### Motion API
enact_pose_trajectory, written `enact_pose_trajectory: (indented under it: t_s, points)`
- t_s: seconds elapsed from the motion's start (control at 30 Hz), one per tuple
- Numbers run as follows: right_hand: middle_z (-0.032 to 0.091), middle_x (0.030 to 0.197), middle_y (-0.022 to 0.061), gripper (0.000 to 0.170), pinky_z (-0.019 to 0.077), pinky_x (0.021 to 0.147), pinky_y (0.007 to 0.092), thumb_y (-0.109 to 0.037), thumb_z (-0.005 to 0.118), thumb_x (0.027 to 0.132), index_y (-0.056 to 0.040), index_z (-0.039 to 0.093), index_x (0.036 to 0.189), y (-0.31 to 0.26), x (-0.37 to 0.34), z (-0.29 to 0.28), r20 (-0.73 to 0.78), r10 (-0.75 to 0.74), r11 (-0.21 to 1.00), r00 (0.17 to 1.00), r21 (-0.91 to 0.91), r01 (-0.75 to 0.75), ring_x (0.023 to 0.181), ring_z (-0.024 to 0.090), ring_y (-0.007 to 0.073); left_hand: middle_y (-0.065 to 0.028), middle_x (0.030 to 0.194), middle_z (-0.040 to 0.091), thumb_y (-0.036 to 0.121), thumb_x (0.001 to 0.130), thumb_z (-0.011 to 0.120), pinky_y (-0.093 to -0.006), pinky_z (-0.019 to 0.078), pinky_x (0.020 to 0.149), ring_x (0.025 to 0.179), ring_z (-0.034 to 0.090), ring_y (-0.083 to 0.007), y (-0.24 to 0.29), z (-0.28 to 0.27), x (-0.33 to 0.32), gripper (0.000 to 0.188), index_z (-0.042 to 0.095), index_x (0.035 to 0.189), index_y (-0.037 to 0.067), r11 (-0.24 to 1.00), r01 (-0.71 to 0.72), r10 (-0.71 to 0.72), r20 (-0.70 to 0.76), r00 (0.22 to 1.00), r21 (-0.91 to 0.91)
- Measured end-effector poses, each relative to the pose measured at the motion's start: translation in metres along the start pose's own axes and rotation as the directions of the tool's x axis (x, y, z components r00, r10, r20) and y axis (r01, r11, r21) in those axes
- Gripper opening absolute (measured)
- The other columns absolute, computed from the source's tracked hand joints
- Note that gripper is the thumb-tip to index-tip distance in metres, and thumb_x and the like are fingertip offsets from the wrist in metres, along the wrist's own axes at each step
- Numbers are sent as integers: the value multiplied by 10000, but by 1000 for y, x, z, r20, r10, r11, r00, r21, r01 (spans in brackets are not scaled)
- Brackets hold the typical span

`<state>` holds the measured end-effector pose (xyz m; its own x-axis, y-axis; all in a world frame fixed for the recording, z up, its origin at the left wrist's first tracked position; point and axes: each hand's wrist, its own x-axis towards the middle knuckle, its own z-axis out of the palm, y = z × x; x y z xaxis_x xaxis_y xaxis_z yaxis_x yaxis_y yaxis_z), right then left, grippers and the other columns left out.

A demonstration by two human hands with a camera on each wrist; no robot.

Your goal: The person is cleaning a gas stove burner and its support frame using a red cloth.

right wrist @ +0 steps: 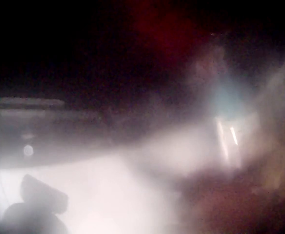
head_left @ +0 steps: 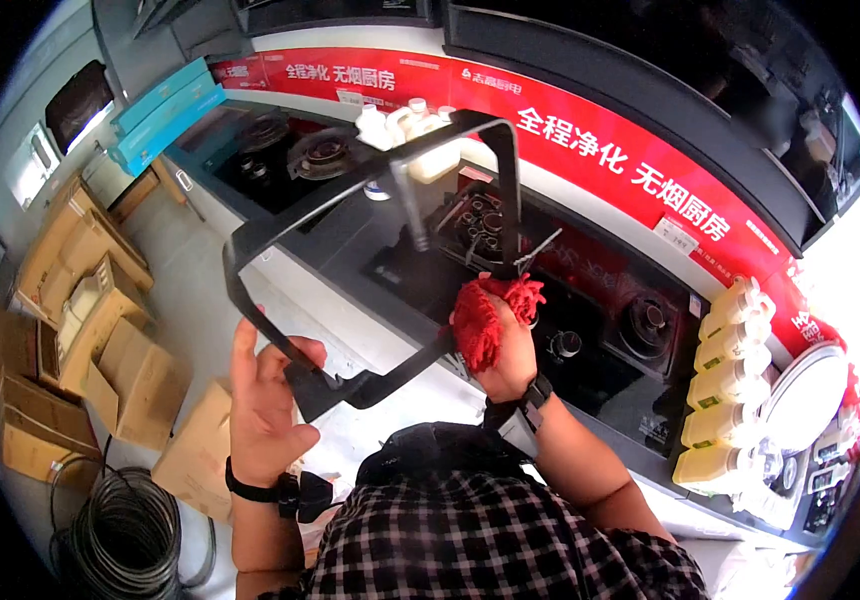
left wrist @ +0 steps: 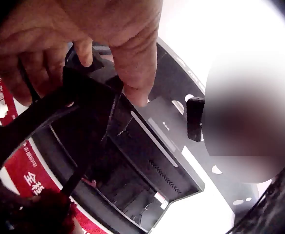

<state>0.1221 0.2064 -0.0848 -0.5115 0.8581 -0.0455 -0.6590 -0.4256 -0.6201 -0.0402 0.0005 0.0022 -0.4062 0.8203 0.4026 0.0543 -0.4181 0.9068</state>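
Observation:
A black frame [head_left: 260, 318] with rounded corners is held up in front of the person, tilted above the counter's front edge. My left hand [head_left: 268, 405] holds it at its lower left corner, the fingers behind and the thumb on the near side; the left wrist view shows the hand [left wrist: 84, 29] over that dark corner. My right hand [head_left: 510, 358] grips a red chenille cloth [head_left: 478, 325], bunched up against the frame's right side. The right wrist view is too blurred to show the fingers.
Behind the frame runs a counter with gas hobs [head_left: 650, 325] set in black glass. Yellow-labelled jugs [head_left: 720, 425] line its right end, and white bottles [head_left: 420, 125] stand at the back. Cardboard boxes [head_left: 140, 385] and a coiled black cable [head_left: 130, 535] lie on the left floor.

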Motion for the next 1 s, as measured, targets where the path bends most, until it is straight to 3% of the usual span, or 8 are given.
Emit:
enact_pose_trajectory:
  t_s: [0.3,0.37,0.43,0.47,0.57,0.6,0.73,1.0]
  points:
    - [616,1015,58,262,524,782,341,-113,520,945,-101,509,1206,-55,-24,6,-113,94,995,989,25,-92,899,616,193,-148,1106,545,-4,787,663,-349,483,884,983,601,-231,-10,31,9,960,21,1496,78,986,68,-83,95,992,152]
    - [616,1037,61,311,522,790,339,-102,533,935,-104,494,1243,-58,-22,-30,-40,-65,962,997,-268,52,917,616,192,-130,992,575,-125,811,572,-337,534,822,889,635,-217,-11,42,15,879,60,1495,81,979,104,-115,58,992,173]
    - [615,1074,70,405,518,800,335,-78,553,918,-100,456,1311,-83,-35,-29,-44,-131,951,990,-289,113,945,617,188,-118,961,575,-120,817,573,-333,547,808,864,638,-213,-13,57,23,860,80,1494,80,985,151,-157,74,985,82]
    - [613,1089,79,444,513,819,331,-67,557,915,-101,434,1340,-101,-50,-22,-145,5,990,989,-140,-25,971,618,197,-112,946,574,-117,820,573,-331,554,801,851,639,-211,-15,65,28,851,91,1493,79,983,177,-180,85,980,37]
    - [601,1116,124,441,523,848,371,-45,528,925,-76,399,1345,-121,-59,-74,-104,-177,900,979,-419,119,1004,628,252,-106,937,571,-121,832,578,-321,561,786,864,634,-196,-34,89,48,860,83,1498,105,984,179,-179,218,960,20]
    - [592,1132,71,412,483,856,306,-45,567,899,-30,442,1291,-135,-73,-71,-98,-170,943,981,-306,132,998,584,158,-104,937,571,-123,835,575,-321,560,790,865,632,-192,-41,101,55,859,83,1499,112,981,192,-187,257,948,6]
    - [569,1133,43,560,453,873,271,-13,559,880,-64,342,1394,-167,-105,-120,-188,-333,800,924,-575,172,981,547,110,-84,999,576,-56,891,529,-337,575,775,928,648,-213,-81,146,84,786,90,1504,167,976,217,-188,508,841,2]
    - [528,1232,48,586,425,903,253,-16,496,882,-53,313,1437,-203,-146,-227,-428,-399,839,811,-528,134,1049,504,96,-56,974,565,31,903,580,-343,574,735,880,651,-187,-161,271,126,766,139,1503,208,839,525,-474,666,576,143]
